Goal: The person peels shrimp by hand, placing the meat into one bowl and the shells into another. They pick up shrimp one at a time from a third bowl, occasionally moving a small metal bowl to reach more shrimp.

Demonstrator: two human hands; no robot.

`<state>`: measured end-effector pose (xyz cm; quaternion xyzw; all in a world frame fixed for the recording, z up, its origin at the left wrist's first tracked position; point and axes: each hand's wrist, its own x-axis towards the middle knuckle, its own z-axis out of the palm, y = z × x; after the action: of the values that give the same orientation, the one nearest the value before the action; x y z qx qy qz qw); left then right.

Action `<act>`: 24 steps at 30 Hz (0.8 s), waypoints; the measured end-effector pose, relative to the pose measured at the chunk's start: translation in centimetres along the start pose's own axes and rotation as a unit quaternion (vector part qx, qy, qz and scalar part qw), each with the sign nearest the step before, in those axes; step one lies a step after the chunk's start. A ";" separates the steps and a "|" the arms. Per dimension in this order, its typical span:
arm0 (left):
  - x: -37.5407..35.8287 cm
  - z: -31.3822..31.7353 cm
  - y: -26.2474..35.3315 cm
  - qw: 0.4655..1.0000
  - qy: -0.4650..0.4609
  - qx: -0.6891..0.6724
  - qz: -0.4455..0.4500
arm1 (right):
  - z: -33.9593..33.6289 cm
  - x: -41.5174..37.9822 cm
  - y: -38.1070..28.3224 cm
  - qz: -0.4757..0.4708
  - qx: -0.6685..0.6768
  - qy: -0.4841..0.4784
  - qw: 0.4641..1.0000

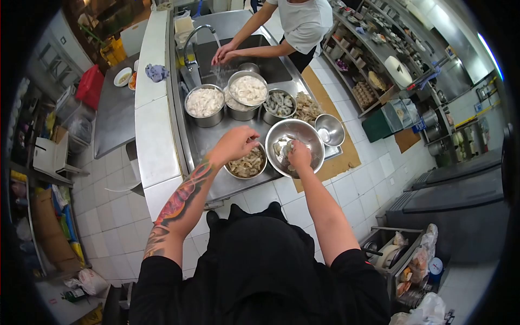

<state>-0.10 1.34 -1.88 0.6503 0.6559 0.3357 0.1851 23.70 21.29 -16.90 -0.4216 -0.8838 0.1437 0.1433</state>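
A white-tiled floor (pixel 374 189) runs beneath a long stainless-steel bench (pixel 208 138) with a built-in sink basin (pixel 271 67) and curved tap (pixel 196 33). Open metal shelving (pixel 374 59) lines the right side. A brown cardboard mat (pixel 338 157) lies on the tiles. A strip light (pixel 490 54) glows at upper right.
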 end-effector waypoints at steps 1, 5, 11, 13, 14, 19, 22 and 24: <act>0.0 0.0 0.0 1.000 0.000 -0.002 0.002 | 0.4 0.1 0.1 -0.004 -0.011 0.005 1.000; -0.2 0.1 -0.1 1.000 -0.001 -0.006 -0.005 | 0.4 0.1 0.2 0.017 -0.007 0.002 1.000; -0.1 0.2 -0.3 1.000 0.005 0.010 0.007 | -0.2 0.5 1.1 0.065 0.049 0.030 0.996; -0.2 0.3 -0.2 1.000 0.011 0.003 0.005 | -1.5 0.8 0.6 0.065 0.085 0.023 0.994; -0.2 0.4 -0.2 1.000 0.012 0.002 0.003 | -2.1 0.8 0.4 0.067 0.122 0.017 0.990; 0.2 1.1 -1.0 1.000 0.016 -0.025 0.009 | -6.1 -1.1 -5.2 -0.002 0.292 0.018 0.956; 0.2 0.8 0.6 0.983 -0.001 -0.163 -0.090 | -7.0 -2.4 -9.3 -0.061 0.408 0.012 0.911; 0.3 1.0 0.4 0.979 -0.013 -0.185 -0.085 | -7.5 -2.8 -11.4 -0.095 0.471 -0.003 0.877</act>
<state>0.82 1.85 -2.27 0.5509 0.6328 0.4259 0.3387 20.22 13.20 -6.09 -0.2181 -0.7480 0.5299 0.3350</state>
